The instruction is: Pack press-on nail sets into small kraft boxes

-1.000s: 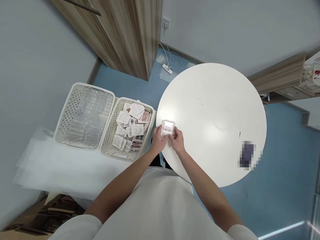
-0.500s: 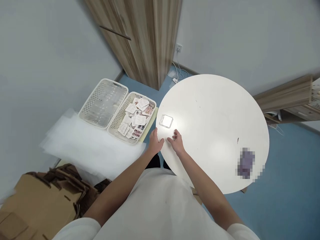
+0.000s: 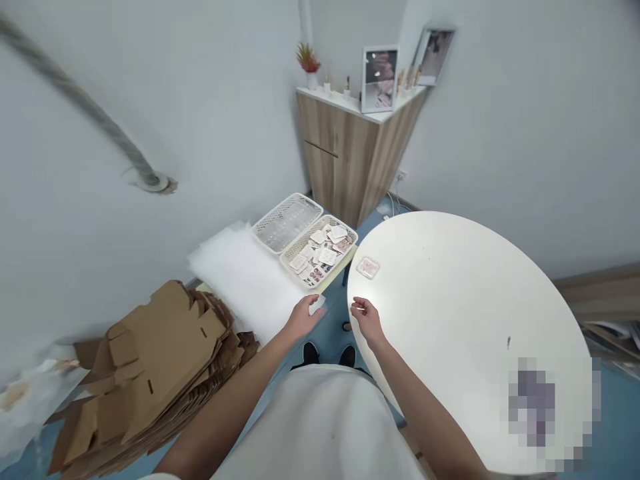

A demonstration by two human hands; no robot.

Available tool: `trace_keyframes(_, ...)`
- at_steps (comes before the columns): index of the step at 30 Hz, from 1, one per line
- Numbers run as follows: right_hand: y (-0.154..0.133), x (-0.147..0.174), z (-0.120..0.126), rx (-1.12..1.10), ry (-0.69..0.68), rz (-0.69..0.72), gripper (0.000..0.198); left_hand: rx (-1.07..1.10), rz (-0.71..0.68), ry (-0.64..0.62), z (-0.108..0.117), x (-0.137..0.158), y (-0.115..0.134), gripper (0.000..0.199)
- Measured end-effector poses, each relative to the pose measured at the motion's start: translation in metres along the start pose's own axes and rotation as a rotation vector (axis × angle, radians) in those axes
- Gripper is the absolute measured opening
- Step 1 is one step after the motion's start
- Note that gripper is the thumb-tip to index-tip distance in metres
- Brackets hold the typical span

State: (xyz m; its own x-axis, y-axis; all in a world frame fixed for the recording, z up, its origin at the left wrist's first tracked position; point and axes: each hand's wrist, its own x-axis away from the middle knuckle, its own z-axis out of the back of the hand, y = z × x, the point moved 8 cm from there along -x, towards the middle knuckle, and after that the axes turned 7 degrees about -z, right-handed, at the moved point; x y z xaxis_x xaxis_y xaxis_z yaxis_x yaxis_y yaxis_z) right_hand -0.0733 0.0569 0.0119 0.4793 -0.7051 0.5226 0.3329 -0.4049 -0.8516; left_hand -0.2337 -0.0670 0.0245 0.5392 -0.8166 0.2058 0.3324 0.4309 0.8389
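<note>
My left hand (image 3: 301, 318) is off the table, over the gap beside the baskets, with its thumb and fingers closed around a small, thin, whitish piece (image 3: 317, 305). I cannot make out whether that piece is card or plastic. At the left edge of the round white table (image 3: 450, 300), my right hand (image 3: 369, 320) hovers with loosely bent fingers and nothing visible in it. Just beyond it on the tabletop lies a flat, clear square case (image 3: 369, 267) with something pinkish inside.
A white basket (image 3: 320, 257) holds many printed cards; a second basket (image 3: 287, 223) beside it holds clear plastic pieces. White sheets (image 3: 245, 273) lie nearer, then stacked flattened cardboard (image 3: 165, 360). A wooden cabinet (image 3: 345, 160) stands behind. Something blurred out (image 3: 537, 403) is on the table's right.
My view has tilted up and turned left. My left hand has moved left, away from the table, and now holds the whitish piece. The case now looks pinkish where it looked white.
</note>
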Motion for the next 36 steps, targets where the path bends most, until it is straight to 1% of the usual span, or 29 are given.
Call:
trace_keyframes(4,-0.017,-0.009,-0.046,0.036,-0.071,0.053,0.036,0.025,-0.011,-0.011,0.03,0.007,-0.009,0.041)
trace_keyframes(8,-0.02,-0.011,-0.095,0.084,-0.167,0.076,0.036,0.052,-0.02,0.008,0.057,0.011,-0.025,0.041)
trace_keyframes(10,-0.02,-0.01,-0.114,0.106,-0.207,0.081,0.036,0.063,-0.028,0.029,0.067,0.012,-0.032,0.041)
trace_keyframes(14,-0.021,-0.007,-0.139,0.145,-0.232,0.084,0.038,0.101,-0.03,0.05,0.081,0.015,-0.041,0.041)
trace_keyframes(19,-0.029,-0.008,-0.156,0.197,-0.238,0.086,0.037,0.171,0.029,0.085,0.094,0.012,-0.051,0.04)
trace_keyframes(24,-0.029,-0.02,-0.172,0.284,-0.285,0.058,0.037,0.185,0.156,0.105,0.094,-0.001,-0.073,0.046)
trace_keyframes(28,-0.013,-0.039,-0.194,0.382,-0.369,-0.004,0.037,0.21,0.27,0.117,0.089,-0.009,-0.095,0.056)
trace_keyframes(30,-0.002,-0.051,-0.208,0.458,-0.406,-0.015,0.04,0.242,0.348,0.129,0.085,-0.013,-0.107,0.058)
trace_keyframes(32,0.007,-0.064,-0.221,0.572,-0.417,0.012,0.045,0.272,0.435,0.163,0.082,-0.016,-0.118,0.058)
trace_keyframes(36,0.02,-0.089,-0.24,0.772,-0.385,0.084,0.054,0.305,0.601,0.252,0.075,-0.022,-0.14,0.059)
